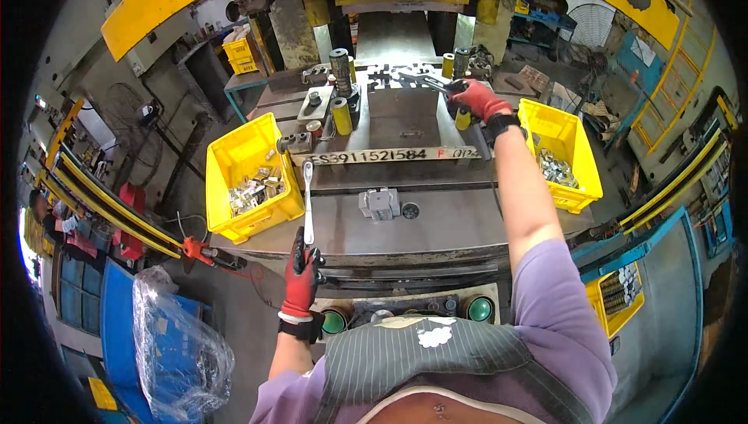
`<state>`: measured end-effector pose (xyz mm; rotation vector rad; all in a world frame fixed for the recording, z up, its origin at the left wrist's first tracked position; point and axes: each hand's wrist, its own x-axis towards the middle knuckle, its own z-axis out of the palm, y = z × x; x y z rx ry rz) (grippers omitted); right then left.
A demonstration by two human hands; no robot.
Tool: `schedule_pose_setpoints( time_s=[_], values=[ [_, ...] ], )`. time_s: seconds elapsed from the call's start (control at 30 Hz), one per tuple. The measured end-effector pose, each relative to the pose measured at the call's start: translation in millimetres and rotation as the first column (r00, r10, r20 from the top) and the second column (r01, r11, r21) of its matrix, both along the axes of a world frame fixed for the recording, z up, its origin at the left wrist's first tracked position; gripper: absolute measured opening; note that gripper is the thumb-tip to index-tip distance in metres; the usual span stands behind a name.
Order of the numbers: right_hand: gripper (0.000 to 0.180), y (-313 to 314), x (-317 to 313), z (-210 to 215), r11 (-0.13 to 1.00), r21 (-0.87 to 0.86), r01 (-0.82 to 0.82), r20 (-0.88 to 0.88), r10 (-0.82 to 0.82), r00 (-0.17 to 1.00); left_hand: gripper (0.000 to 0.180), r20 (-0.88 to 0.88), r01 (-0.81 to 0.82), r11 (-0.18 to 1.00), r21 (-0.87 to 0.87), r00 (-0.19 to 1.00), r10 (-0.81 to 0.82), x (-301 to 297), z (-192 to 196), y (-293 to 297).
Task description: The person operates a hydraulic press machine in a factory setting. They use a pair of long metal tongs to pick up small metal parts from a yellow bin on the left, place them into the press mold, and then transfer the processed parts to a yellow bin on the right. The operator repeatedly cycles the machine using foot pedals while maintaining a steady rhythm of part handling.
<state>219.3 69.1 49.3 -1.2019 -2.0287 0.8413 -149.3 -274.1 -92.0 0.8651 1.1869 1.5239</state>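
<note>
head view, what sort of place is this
Probably a metal-pressing workshop: a heavy machine with a yellow frame stands beyond the worktop, yellow bins hold small metal parts, and the right hand wears a red work glove.

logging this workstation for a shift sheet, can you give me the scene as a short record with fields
left grip: red-and-black gloved hand, holding a long pale tool
right grip: red gloved hand, holding a grey metal tool, exact kind unclear
right-hand position: reaching in over the press die
left container: yellow bin with small metal parts
right container: second yellow bin, also with metal parts
between bins: grey block, on the metal table
</note>
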Motion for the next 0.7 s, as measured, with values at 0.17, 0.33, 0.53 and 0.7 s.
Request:
schedule_pose_setpoints(
  time_s=[0.17, 0.33, 0.53, 0.7],
  values=[
    [0.023, -22, -26, -3, 0.926, -0.376, -0.02, -0.242, -0.078, 0.967, 0.053, -0.097, -0.02, 0.999, -0.048, 0.995, 0.015, -6, -12, -8],
    [0.016, 10, -46, -91, 0.698, -0.5, -0.512, -0.84, -0.248, 0.483, 0.049, -0.132, -0.023, 0.999, -0.046, 0.991, 0.017, -1, -16, 3],
    [0.03, -14, -67, -92, 0.864, -0.382, -0.328, -0.823, -0.157, 0.546, 0.048, -0.084, -0.115, 0.991, 0.062, 0.989, 0.12, -9, -3, 2],
    [0.031, -153, -34, -85, 0.955, -0.284, -0.088, -0.81, -0.19, 0.554, 0.027, -0.401, -0.434, 0.895, 0.101, 0.806, 0.436, -71, -22, -36]
  ],
)
